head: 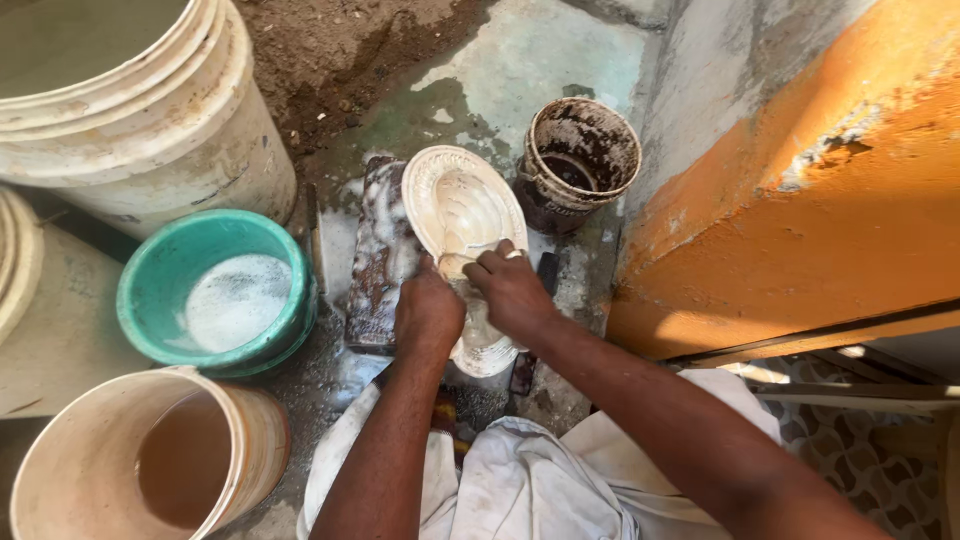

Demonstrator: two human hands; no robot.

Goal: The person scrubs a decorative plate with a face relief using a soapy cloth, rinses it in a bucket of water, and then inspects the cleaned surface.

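A cream plastic bucket (150,460) of brown water sat nearest, then a green tub (215,290) of white foam. Both the left hand (428,312) and right hand (510,288) were closed on a pale, soapy oval dish (462,205) lying on a wet dark board (378,262). A dirty dark bucket (580,160) stood farther off.
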